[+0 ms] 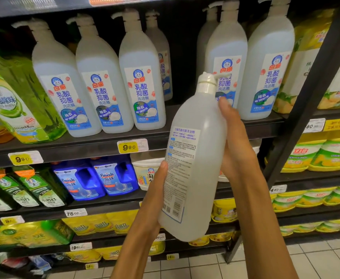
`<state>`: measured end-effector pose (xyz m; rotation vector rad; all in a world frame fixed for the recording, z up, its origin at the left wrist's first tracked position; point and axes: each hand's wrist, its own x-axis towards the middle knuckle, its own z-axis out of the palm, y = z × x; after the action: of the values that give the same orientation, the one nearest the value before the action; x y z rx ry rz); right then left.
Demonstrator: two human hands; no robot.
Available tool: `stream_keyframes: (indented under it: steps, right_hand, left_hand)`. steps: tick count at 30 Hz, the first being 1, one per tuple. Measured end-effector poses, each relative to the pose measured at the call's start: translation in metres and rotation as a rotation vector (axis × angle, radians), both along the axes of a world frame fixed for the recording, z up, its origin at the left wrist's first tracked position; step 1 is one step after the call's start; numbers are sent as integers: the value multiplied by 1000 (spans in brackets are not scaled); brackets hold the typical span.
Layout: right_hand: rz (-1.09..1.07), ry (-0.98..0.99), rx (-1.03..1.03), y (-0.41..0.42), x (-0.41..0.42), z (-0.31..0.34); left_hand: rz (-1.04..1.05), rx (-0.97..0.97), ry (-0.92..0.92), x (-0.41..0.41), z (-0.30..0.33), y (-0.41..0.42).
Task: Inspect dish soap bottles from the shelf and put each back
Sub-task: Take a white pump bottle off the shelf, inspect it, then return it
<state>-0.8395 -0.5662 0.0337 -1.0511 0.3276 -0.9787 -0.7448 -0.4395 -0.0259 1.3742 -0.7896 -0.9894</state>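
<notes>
While both hands grasp the dish soap bottle [193, 158] in front of the shelf [96, 147], left hand [155, 190] low, right hand [235, 141] behind its shoulder, replacement risks toppling the neighbouring bottles [265, 65] if the gap is misjudged.

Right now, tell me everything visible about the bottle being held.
The held bottle is tall, translucent white plastic with a white pump cap, tilted slightly with the top leaning right. Its back label of small blue print and barcodes faces the camera. It hangs in front of the shelf, off its row. The left hand grips its lower side; the right hand wraps the upper side.
</notes>
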Motion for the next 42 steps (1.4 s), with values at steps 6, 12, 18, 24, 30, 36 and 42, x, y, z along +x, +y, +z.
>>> stream_keyframes:
  steps: [6,12,18,24,30,36,42]
  right_hand:
    - [244,-29,-68,-4,-7,7]
    - [53,-7,-317,8,-10,10]
    - [-101,81,-660,22,-8,14]
    - [-72,40,-672,21,-17,14]
    - [-72,11,-324,12,-12,12]
    - [-23,73,-118,-6,-6,11]
    - [187,-27,76,-6,1,-7]
  left_hand:
    - [30,-17,-135,7,4,-2]
    - [88,16,-169,17,-7,-17]
    - [102,-3,-102,15,-9,-39]
    - [145,-89,-186,17,-13,-38]
    - [88,-70,-142,16,-4,-41]
    - [46,-92,60,6,-16,-35]
    - [-78,-71,159,16,-23,-30]
